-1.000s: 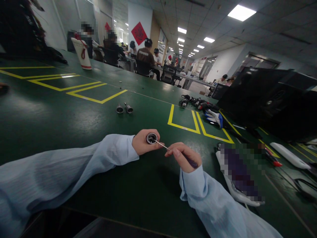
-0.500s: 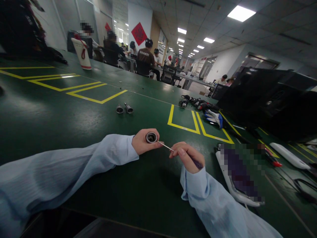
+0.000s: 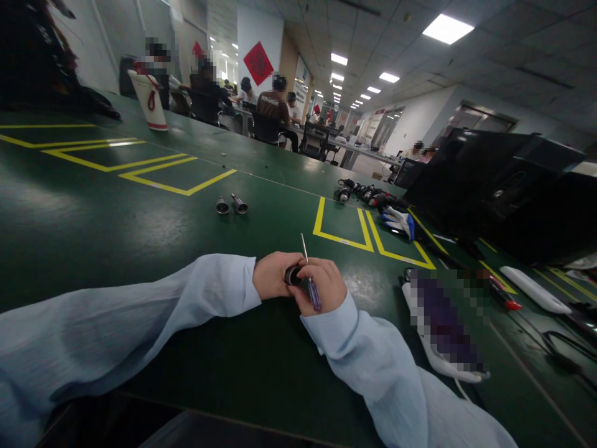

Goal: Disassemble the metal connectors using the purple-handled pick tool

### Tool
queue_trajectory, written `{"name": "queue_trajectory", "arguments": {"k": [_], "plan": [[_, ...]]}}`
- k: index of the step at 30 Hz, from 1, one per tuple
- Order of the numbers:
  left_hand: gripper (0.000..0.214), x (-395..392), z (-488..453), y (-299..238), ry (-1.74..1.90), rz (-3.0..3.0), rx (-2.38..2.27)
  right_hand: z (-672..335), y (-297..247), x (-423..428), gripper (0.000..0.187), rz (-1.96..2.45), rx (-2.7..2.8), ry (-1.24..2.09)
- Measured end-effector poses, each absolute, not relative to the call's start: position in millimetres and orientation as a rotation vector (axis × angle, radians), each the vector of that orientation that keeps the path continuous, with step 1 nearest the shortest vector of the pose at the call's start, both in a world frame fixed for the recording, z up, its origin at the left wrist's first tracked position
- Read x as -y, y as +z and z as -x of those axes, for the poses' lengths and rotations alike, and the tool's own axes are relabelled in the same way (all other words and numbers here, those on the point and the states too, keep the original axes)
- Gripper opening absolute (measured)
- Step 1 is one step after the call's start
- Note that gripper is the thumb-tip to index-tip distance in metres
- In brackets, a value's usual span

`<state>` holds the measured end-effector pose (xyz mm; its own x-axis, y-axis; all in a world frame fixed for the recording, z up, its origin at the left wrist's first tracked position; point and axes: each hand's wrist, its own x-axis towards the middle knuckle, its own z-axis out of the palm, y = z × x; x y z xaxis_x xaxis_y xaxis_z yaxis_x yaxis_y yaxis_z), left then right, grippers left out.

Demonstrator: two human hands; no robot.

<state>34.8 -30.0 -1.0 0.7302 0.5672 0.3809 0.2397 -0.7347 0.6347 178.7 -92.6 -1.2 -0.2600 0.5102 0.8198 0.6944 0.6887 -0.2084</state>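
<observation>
My left hand point(image 3: 275, 274) is closed around a dark, hollow, cup-shaped metal part point(image 3: 292, 275), its open end turned toward the right. Against it, my right hand point(image 3: 326, 283) has its fingers at the part's rim while also gripping a small screwdriver point(image 3: 314, 295) with a purple clear handle. The thin blade points up and away from me, clear of the part's opening. Both hands meet just above the green table. Farther off stand two similar metal parts, one point(image 3: 222, 206) beside the other point(image 3: 239, 204); the right one shows a narrow stem.
To my right lies a white-edged device point(image 3: 424, 339) with a blurred screen. Beyond are a blue-and-white glove point(image 3: 398, 222), dark corded tools point(image 3: 346, 191), a red-tipped tool point(image 3: 512, 305) and yellow tape outlines point(image 3: 344, 241). A white cup point(image 3: 152, 106) stands far left. People sit in the background.
My right hand has moved left to the metal part and touches it. The screwdriver's blade has swung from pointing at the part to pointing upward. The part's opening has turned rightward.
</observation>
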Motion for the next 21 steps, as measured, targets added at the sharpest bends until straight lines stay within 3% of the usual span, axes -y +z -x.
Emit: {"name": "queue_trajectory", "arguments": {"k": [10,17,21], "plan": [[0.026,25.1,-35.6,2.2,0.753,-2.367,-0.673,-179.6,-2.3,75.8,0.011,0.759,1.972,-0.45],[0.063,2.5,-29.9,1.4,1.097,-2.609,-0.904,-197.2,1.9,55.4,0.003,0.95,1.823,-0.617],[0.064,-20.8,-15.3,2.9,1.203,-2.646,-1.194,-219.3,5.1,33.9,0.004,1.211,1.797,-0.633]]}}
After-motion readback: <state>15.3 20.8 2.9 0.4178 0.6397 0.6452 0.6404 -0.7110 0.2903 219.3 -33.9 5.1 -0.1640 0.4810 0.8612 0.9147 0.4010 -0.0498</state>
